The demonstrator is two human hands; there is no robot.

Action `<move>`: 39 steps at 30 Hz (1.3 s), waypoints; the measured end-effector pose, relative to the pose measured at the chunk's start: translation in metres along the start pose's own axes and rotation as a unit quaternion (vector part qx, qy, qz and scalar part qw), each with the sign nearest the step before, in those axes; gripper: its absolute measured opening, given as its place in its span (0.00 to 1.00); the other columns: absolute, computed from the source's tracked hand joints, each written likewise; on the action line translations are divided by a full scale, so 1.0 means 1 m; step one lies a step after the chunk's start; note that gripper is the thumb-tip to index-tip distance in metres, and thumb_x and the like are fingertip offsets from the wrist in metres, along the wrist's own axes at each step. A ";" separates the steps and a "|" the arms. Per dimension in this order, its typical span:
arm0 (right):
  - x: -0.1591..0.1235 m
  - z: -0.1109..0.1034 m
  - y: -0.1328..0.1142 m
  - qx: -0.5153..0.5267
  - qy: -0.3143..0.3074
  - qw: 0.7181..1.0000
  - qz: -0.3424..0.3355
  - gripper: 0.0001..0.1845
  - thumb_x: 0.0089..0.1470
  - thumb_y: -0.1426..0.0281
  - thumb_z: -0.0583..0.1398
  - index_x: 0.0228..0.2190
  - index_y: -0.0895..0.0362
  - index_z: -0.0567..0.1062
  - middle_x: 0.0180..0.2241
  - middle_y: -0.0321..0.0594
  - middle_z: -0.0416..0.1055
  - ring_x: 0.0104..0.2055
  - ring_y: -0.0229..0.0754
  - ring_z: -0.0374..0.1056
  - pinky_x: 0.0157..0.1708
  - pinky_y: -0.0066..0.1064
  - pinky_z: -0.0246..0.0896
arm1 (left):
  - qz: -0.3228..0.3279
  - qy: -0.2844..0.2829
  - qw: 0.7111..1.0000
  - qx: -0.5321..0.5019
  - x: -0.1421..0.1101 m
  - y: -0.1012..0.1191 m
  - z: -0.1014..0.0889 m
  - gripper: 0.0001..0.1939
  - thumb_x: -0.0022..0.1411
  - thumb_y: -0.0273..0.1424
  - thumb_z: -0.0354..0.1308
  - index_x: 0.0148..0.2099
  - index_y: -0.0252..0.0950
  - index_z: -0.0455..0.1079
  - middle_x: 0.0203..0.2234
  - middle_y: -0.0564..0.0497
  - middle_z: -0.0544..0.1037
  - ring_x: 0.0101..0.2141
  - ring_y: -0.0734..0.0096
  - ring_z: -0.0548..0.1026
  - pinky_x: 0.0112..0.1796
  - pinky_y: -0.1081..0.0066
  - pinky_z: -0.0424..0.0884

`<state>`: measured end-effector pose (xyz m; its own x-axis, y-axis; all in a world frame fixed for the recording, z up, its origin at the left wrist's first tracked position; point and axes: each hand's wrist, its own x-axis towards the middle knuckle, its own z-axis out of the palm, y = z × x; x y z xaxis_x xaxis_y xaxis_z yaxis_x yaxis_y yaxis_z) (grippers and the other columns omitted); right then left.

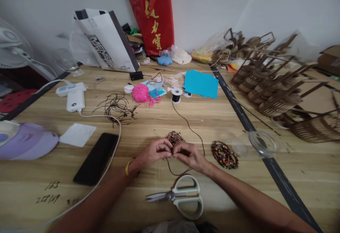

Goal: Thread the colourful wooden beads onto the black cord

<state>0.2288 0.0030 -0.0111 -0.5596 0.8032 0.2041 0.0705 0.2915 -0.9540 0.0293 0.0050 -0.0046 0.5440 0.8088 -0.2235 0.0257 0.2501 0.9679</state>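
My left hand (158,149) and my right hand (190,156) meet fingertip to fingertip over the table, both pinched closed. A thin black cord (189,123) comes off a white-flanged spool (176,95), loops under my right hand and rises to the pinched fingers of the left. Whatever small thing lies between the right fingertips is too small to make out. Just beyond the fingers sits a pile of small multicoloured beads (174,136). To the right lies a coil of strung multicoloured beads (225,154). Scissors with pale handles (176,196) rest in front of me, blades pointing left.
A black phone (96,158), white cable (117,134) and cut black cords (117,107) lie left. Pink yarn (140,93) and blue sheets (201,84) are further back. Woven baskets (276,87) and a clear round container (263,143) stand right. Paper bags (108,41) line the wall.
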 end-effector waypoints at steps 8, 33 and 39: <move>-0.001 -0.001 -0.011 -0.063 -0.016 0.995 -0.070 0.10 0.61 0.65 0.55 0.31 0.57 0.71 0.31 0.43 0.68 0.34 0.41 0.64 0.34 0.32 0.59 | 0.035 0.003 0.999 0.030 -0.003 0.006 -0.002 0.11 0.57 0.34 0.59 0.39 0.31 0.69 0.31 0.49 0.72 0.31 0.74 0.70 0.31 0.75 0.69; -0.001 -0.001 -0.009 -0.100 0.023 0.991 -0.089 0.08 0.60 0.69 0.55 0.31 0.58 0.70 0.29 0.40 0.66 0.32 0.39 0.63 0.32 0.30 0.59 | 0.023 -0.016 0.996 0.079 0.001 -0.001 -0.005 0.13 0.52 0.37 0.63 0.32 0.29 0.72 0.20 0.54 0.71 0.23 0.78 0.66 0.26 0.77 0.62; 0.001 -0.018 -0.004 -0.126 0.135 0.982 -0.044 0.08 0.59 0.67 0.55 0.31 0.57 0.70 0.28 0.38 0.66 0.30 0.37 0.62 0.27 0.27 0.58 | 0.011 0.009 0.998 0.056 0.001 -0.004 -0.005 0.14 0.52 0.38 0.62 0.31 0.30 0.69 0.20 0.54 0.70 0.22 0.79 0.67 0.25 0.77 0.64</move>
<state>0.2429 0.0115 -0.0034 -0.3365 0.8676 0.3660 0.2532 0.4577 -0.8523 0.0252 0.0073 -0.0094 0.5303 0.8232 -0.2028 0.1087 0.1713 0.9792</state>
